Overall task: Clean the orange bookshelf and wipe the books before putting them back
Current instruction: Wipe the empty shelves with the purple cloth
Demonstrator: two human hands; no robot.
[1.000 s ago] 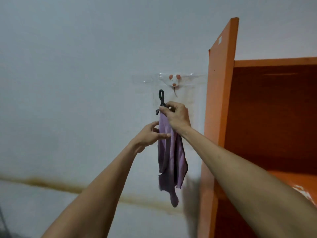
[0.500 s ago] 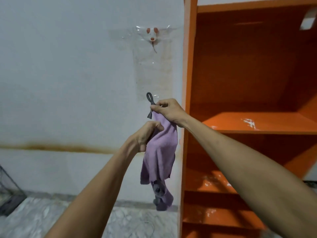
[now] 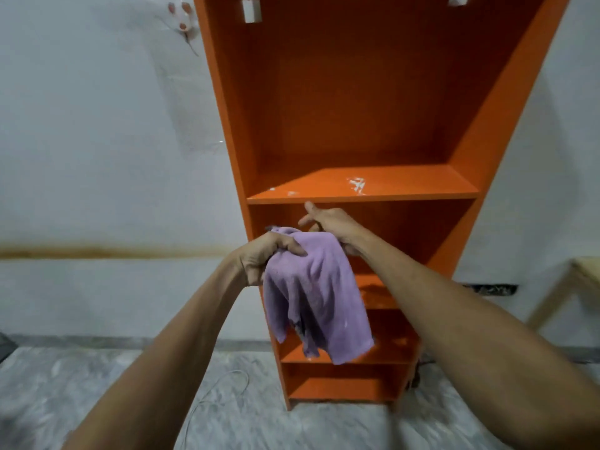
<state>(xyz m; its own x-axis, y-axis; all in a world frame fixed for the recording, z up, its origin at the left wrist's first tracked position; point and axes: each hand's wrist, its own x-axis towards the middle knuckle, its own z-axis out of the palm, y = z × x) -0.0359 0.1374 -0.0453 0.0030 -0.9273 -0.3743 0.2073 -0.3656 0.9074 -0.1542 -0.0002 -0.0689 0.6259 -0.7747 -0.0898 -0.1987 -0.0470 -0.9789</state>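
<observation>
Bookshelf (image 3: 357, 92), orange, stands on marble floor (image 3: 81, 384) by white wall (image 3: 97, 141); left hand (image 3: 263, 254) grips purple cloth (image 3: 321, 293), right hand (image 3: 331, 222) fingers (image 3: 310, 209) splayed.

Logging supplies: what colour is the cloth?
Light purple; the cloth shows best in the head view.

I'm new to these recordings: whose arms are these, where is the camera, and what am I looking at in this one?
There is no machine here. A person works bare-handed, and one wide-angle camera worn on their head looks down along both arms. The left hand grips a purple cloth, which hangs down. The right hand is up against it, fingers spread. Ahead stands the orange bookshelf; its upper shelf board carries white specks. No books show in this picture. A thin white cable lies on the marbled floor.
</observation>
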